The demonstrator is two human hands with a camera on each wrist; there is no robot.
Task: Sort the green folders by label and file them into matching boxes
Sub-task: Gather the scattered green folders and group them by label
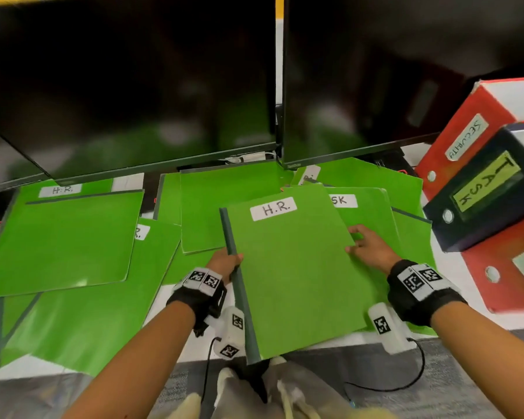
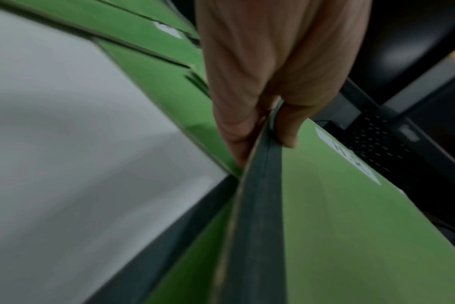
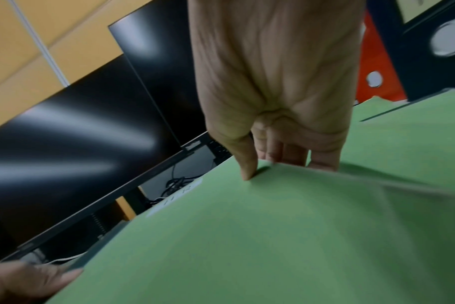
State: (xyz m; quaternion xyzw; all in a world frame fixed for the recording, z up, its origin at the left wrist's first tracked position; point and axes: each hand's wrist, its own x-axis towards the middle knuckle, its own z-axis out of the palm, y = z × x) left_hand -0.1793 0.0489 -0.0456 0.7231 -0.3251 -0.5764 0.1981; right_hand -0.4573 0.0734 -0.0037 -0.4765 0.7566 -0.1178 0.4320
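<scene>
I hold a green folder labelled H.R. above the pile, tilted toward me. My left hand pinches its dark spine, thumb on top and fingers beneath. My right hand grips the folder's right edge, thumb on the cover and fingers under it. Several more green folders lie spread over the desk, among them one marked H.R. at the left and one partly covered, reading "SK". Stacked file boxes lie at the right: a red one labelled SECURITY, a dark TASK box and a lower red box.
Two dark monitors hang low over the back of the white desk, their lower edges just above the folders. Cables from my wrist cameras trail over the desk's front edge near my lap.
</scene>
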